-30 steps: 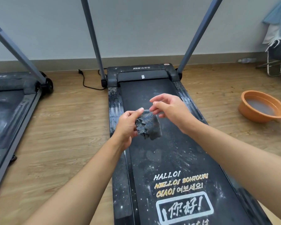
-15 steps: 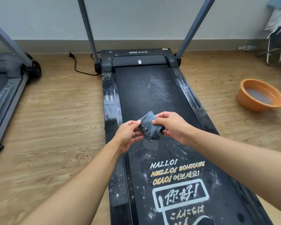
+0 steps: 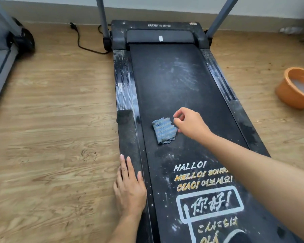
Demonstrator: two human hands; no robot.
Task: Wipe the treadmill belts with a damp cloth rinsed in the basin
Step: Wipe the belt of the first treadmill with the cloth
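**Lying on the dusty belt (image 3: 174,76), a striped blue cloth (image 3: 164,130)**

Its long side runs roughly along the belt. The right hand (image 3: 189,126) curls at its right edge; whether it pinches cannot be told. The left hand (image 3: 130,188) rests flat, fingers straight, on the left side rail (image 3: 127,134). "HSM" marks the hood (image 3: 158,26); the belt reads "HALLO!", "HELLO!", "CIAO!". An orange basin (image 3: 288,95) stands on the wooden floor (image 3: 60,120).

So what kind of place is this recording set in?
Probably a small exercise room: a black dusty-belted treadmill, part of a second grey-framed treadmill at left, both on light wood-grain flooring.
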